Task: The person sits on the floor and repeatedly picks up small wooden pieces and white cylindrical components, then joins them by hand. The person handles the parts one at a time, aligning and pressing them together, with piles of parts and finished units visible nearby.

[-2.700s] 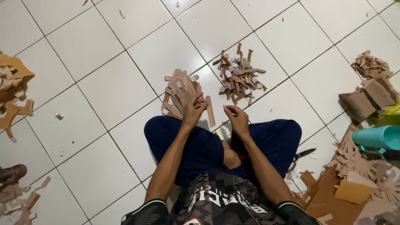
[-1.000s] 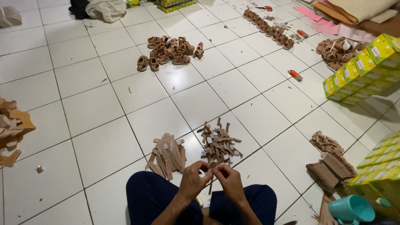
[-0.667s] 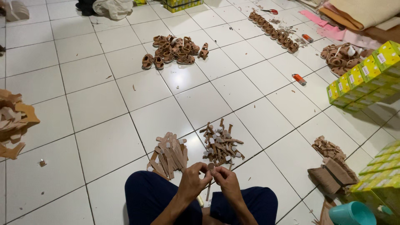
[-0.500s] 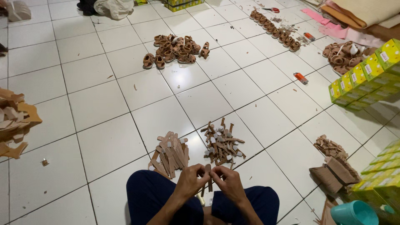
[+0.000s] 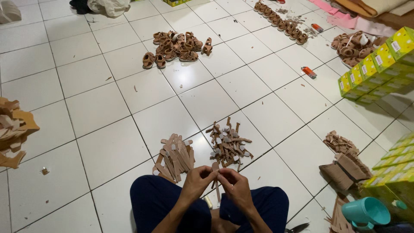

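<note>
I sit cross-legged on the white tiled floor [image 5: 103,108], my dark blue trousers [image 5: 159,200] at the bottom of the view. My left hand [image 5: 196,183] and my right hand [image 5: 235,187] meet in front of my knees, fingertips drawn together and pinching a narrow tan strap [image 5: 215,181] between them; the strap hangs down from the pinch, though the exact contact point is small and I cannot tell which fingers bear on it. Just beyond my left hand lies a stack of flat tan straps [image 5: 174,157], laid roughly parallel. Beside it, just beyond my right hand, is a looser heap of straps with pale tabs [image 5: 228,142], pieces pointing every way. Well apart, farther up the floor, sits a pile of small brown sandals [image 5: 177,47], and a row of similar sandals [image 5: 280,23] runs along the upper right. An orange lighter [image 5: 308,72] lies alone on a tile near the yellow-green boxes [image 5: 375,71] stacked at the right edge. Lower right I note a bundle of brown pieces [image 5: 345,162] and a teal cup [image 5: 366,211] on its side. At the left edge is a heap of tan cut-outs [image 5: 15,129]. A scissor tip [image 5: 297,227] shows by my right knee.
</note>
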Motion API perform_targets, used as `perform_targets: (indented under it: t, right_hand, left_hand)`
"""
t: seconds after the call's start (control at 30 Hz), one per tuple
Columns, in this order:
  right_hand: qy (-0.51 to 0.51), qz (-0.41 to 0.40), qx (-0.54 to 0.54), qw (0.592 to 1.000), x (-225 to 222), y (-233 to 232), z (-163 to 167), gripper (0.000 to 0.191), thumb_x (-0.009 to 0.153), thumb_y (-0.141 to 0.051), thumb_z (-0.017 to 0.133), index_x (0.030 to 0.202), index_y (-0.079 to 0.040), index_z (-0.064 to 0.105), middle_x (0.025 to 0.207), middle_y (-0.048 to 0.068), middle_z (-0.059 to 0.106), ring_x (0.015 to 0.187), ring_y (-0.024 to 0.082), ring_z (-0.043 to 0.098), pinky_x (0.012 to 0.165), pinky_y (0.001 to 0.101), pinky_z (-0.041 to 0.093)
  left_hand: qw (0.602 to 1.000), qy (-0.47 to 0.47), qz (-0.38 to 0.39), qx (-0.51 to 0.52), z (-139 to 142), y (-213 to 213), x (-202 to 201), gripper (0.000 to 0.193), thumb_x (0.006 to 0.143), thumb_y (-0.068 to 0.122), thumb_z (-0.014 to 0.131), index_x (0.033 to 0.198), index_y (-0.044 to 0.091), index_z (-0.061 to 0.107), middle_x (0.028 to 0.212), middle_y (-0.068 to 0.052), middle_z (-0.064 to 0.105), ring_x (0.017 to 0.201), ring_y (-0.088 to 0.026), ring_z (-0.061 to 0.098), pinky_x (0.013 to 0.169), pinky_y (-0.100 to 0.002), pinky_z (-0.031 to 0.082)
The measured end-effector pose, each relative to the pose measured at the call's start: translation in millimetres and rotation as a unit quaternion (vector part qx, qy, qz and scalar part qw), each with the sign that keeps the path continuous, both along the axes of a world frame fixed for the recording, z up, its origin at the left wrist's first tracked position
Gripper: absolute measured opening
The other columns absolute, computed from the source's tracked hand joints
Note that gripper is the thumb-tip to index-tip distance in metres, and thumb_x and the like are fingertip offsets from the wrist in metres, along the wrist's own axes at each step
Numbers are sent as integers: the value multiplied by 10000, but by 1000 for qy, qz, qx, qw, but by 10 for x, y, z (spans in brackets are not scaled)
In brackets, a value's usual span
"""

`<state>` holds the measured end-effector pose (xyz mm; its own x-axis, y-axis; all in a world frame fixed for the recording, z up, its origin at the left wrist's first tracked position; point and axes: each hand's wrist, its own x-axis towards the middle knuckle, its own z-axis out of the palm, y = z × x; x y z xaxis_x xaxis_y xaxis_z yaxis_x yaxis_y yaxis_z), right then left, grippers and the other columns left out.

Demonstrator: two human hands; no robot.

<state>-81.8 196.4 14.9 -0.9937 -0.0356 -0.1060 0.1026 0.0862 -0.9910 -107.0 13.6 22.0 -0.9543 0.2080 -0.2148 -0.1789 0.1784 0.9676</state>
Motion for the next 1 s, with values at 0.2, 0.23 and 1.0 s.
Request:
perform_targets:
  t: [0.2,0.23,1.0]
  right_hand:
    - [85,-20,146,986,-36,14,130,204,887,-161,757,1036,-27,793,867,72,814,736,131,751,674,274,610]
    - [111,-31,156,981,-36,0,151,197,882,-160,759,1026,-30,795,867,70,812,730,129,748,667,276,607]
    - [48,49,50,996,-268,-182,413,221,942,-191,737,1060,-5,757,905,68,777,834,124,729,731,257,598]
  left_hand:
    - [999,26,-26,-37,81,29,-6,350,932,340,695,1034,13,766,848,-79,792,751,-147,755,681,-270,591]
    - [997,54,-28,-38,96,30,-5,346,940,336,696,1037,11,768,869,-77,792,773,-141,753,700,-265,588]
    - [992,125,-18,-14,451,-347,-110,255,937,260,729,1028,24,757,877,-86,798,772,-131,776,675,-263,630]
